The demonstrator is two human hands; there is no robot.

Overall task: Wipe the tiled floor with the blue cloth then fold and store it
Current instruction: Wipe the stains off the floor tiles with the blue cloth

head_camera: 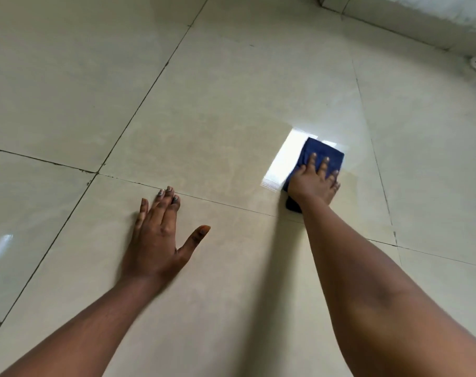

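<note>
Cloth (322, 156) lies flat beneath the right hand (313, 183), whose spread, uncurled grip presses it down, long axis pointing away, left hand (160, 235) open on the floor (204, 91).

Soft, even daylight fills the scene; nothing is dim. The glossy cream tiled floor (204, 104) mirrors a hard white rectangle of glare (284, 159) at about three o'clock from centre, just beside the folded dark blue cloth (325, 153), with detail burnt out inside it. A fainter streak of reflection (0, 247) lies at nine o'clock near the edge. A soft shadow falls on the tile left of the right forearm (367, 281). The wide lens bends the dark grout lines (138, 107) outward toward the borders. The far corner at one o'clock looks washed out and soft, and the fingertips (167, 194) of the left hand (157, 235) are slightly smeared.
</note>
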